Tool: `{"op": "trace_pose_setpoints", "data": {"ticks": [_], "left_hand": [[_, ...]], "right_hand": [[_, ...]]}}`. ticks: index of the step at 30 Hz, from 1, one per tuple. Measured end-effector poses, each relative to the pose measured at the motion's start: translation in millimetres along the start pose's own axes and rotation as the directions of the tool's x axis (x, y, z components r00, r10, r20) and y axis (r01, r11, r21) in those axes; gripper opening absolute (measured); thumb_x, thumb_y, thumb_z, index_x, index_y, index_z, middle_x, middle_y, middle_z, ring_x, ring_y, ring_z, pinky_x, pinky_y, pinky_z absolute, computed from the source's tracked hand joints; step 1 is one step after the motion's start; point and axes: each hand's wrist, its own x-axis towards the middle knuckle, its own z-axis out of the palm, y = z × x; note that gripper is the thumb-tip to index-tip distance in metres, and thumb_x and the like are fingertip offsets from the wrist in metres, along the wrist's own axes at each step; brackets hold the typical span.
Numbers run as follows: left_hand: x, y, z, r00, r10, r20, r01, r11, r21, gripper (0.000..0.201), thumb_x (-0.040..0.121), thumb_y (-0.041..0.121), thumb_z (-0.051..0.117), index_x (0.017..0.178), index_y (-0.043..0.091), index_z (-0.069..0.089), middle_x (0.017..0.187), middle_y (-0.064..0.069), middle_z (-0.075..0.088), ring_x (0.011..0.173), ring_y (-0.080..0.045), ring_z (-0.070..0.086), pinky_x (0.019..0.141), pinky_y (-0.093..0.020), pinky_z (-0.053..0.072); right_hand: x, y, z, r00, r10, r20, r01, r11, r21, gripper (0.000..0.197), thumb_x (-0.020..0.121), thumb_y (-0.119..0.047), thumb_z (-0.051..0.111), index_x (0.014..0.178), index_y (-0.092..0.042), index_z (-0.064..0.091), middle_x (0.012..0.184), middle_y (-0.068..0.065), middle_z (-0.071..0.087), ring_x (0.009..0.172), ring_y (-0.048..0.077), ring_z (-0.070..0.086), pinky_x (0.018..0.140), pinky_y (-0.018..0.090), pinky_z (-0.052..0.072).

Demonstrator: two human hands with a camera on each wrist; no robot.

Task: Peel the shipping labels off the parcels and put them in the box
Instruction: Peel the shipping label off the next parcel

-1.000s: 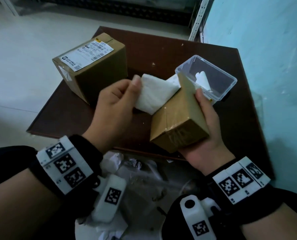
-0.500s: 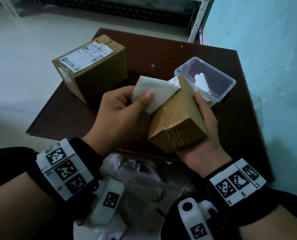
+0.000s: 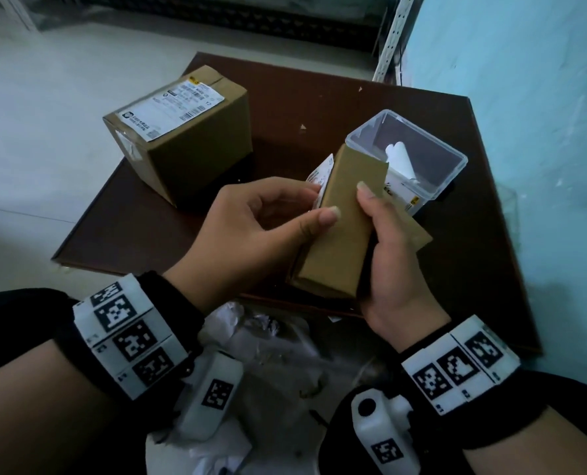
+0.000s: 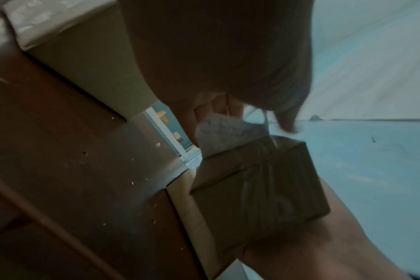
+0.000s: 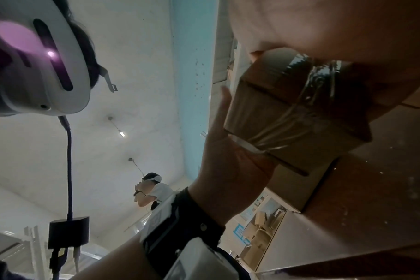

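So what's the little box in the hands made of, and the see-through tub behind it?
The small parcel looks like brown cardboard with a dull, matte face; shiny clear tape wraps one end. The tub seems to be clear hard plastic: you can see white peeled labels through its glossy walls. Both hands hold the parcel, right hand and left hand.

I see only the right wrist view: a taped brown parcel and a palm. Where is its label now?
Observer: In the head view the left hand pinches the white label at the far left edge of the small parcel, which the right hand grips.
Operator: Is something in the box?
Observer: Yes, the clear box behind the parcel holds a curled label.
Operator: Other parcels?
Observer: One large parcel on the table, its printed label unpeeled on top.
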Motion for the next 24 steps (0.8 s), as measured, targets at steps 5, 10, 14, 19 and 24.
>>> {"op": "trace_pose_setpoints", "data": {"ticks": [5,10,14,19,24], "left_hand": [[5,3,-3,1.000,-0.001,0.000,0.001,0.999,0.032,0.036,0.086,0.025,0.076,0.111,-0.001,0.078,0.116,-0.007,0.078,0.110,-0.017,0.075,0.098,-0.037,0.061],[5,-1,-4,0.999,-0.008,0.032,0.005,0.997,0.078,0.022,0.090,0.021,0.075,0.099,0.001,0.079,0.116,0.000,0.077,0.106,-0.015,0.075,0.094,-0.035,0.062],[4,1,-3,0.999,-0.030,0.032,0.024,0.987,0.158,0.014,0.097,0.009,0.072,0.089,-0.001,0.076,0.113,0.006,0.076,0.103,-0.016,0.075,0.090,-0.035,0.062],[7,-1,-6,0.989,-0.147,0.010,0.144,0.982,0.125,0.017,0.098,0.022,0.068,0.094,0.008,0.076,0.112,0.003,0.078,0.102,-0.016,0.074,0.088,-0.040,0.063],[11,11,0,0.935,-0.351,-0.042,0.332,0.912,-0.240,0.025,0.104,0.018,0.059,0.094,0.000,0.073,0.105,-0.025,0.076,0.089,-0.024,0.071,0.074,-0.030,0.057]], "right_hand": [[1,0,-2,1.000,-0.018,-0.002,0.018,0.999,-0.039,0.040,0.108,-0.042,0.054,0.141,-0.023,0.064,0.124,0.016,0.076,0.109,0.030,0.077,0.092,0.048,0.064],[2,-1,-5,1.000,-0.014,-0.010,0.014,0.998,-0.067,0.039,0.108,-0.042,0.052,0.138,-0.021,0.066,0.126,0.018,0.074,0.113,0.035,0.074,0.097,0.055,0.061],[4,3,-4,1.000,-0.010,-0.022,0.008,0.997,-0.080,0.040,0.107,-0.043,0.056,0.142,-0.025,0.063,0.126,0.015,0.075,0.114,0.035,0.075,0.097,0.057,0.063],[4,2,-3,1.000,-0.011,-0.021,0.009,0.994,-0.109,0.038,0.108,-0.048,0.055,0.141,-0.030,0.062,0.126,0.012,0.074,0.114,0.033,0.075,0.098,0.059,0.062],[1,-2,-4,1.000,-0.006,-0.003,0.005,0.992,-0.126,0.034,0.110,-0.048,0.049,0.134,-0.030,0.063,0.126,0.013,0.073,0.113,0.031,0.074,0.101,0.059,0.060]]}}
